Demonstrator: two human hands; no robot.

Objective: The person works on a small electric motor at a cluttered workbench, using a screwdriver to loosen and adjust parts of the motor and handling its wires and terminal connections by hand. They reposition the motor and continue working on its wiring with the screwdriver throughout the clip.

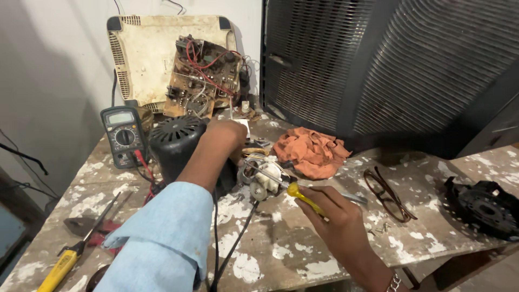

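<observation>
While the big dark ribbed cabinet (389, 65) stands well beyond both hands, the black motor housing (173, 143) sits just under the left hand (227, 135), which steadies it; its grip is hidden. Between the hands lies the small white gear mechanism (265, 181). The right hand (332, 216) is clamped on a yellow-handled screwdriver (300, 196); keeping its tip square and the housing braced seems wise.

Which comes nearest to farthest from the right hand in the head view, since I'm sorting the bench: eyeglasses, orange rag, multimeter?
From the right hand:
1. Eyeglasses, just to its right.
2. Orange rag, behind it, near the dark grille.
3. Multimeter, far left.
</observation>
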